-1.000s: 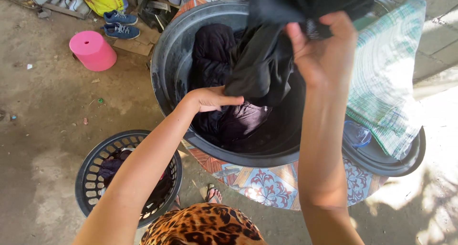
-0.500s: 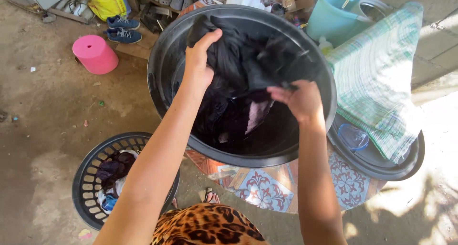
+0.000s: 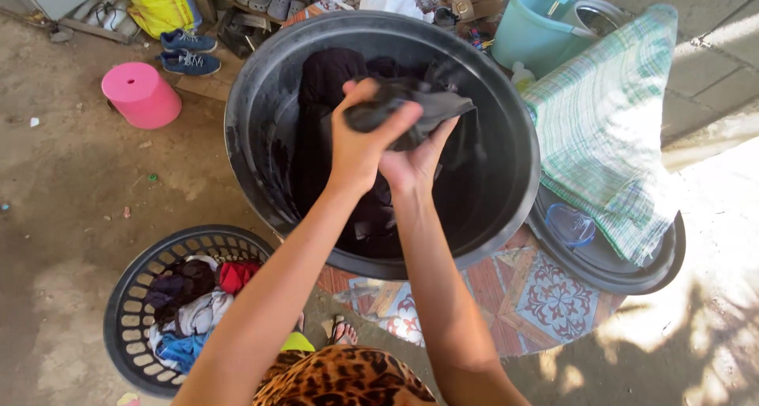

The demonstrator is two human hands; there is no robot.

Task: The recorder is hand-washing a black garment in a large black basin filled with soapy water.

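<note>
Dark wet cloth [image 3: 411, 109] is being squeezed at the frame's centre between the left hand [image 3: 360, 149] and right hand [image 3: 413, 165], fingers closed tightly on it above the black tub [image 3: 253, 129], while more garments are waiting in the laundry basket [image 3: 130, 295] at lower left.

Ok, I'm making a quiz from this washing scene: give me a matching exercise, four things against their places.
Things:
1. dark garment
2. pink stool
3. checked cloth
4. laundry basket

Places:
A. upper left, on the ground
B. draped right of the black tub
C. gripped by the left hand and right hand
D. lower left, holding mixed clothes

Pairs: 1-C, 2-A, 3-B, 4-D
</note>
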